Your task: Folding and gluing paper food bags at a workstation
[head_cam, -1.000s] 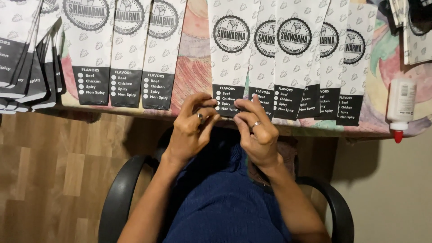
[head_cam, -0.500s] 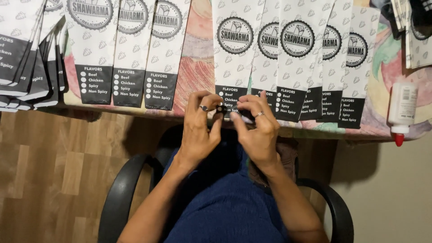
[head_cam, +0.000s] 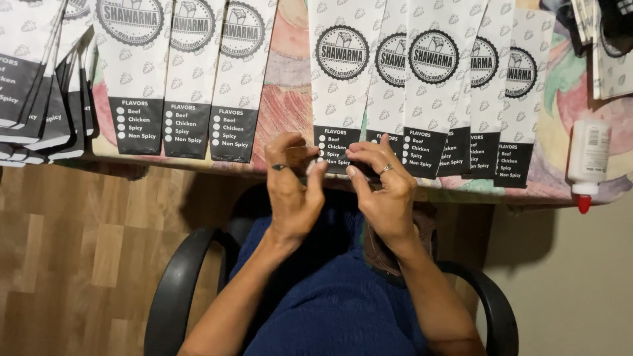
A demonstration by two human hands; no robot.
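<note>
Seen from above, L to R: a stack of folded white-and-black paper bags (head_cam: 36,79) sat at the far left of the table (head_cam: 287,92), which wore a pastel-patterned cover. Next to it, three flat bags (head_cam: 191,79) lay side by side, black bottom panels toward the table's near edge. At centre, the person's left hand (head_cam: 293,191) and right hand (head_cam: 382,191) met at the bottom edge of the nearest bag (head_cam: 341,86), the leftmost of an overlapping row of bags (head_cam: 461,92) fanned out to the R. Left grip: thumb and fingers pressed together on the bag's black bottom panel, a ring showing. Right grip: fingertips pinching the same lower edge, ring on one finger; exact contact was partly hidden by the fingers. Both hands were just apart from each other, over the table's near edge. At far R, a white glue bottle (head_cam: 587,161) w/ a red tip lay on the table, tip pointing toward the person. Below: blue clothing, black chair arms (head_cam: 178,290), wood floor (head_cam: 72,250).
</note>
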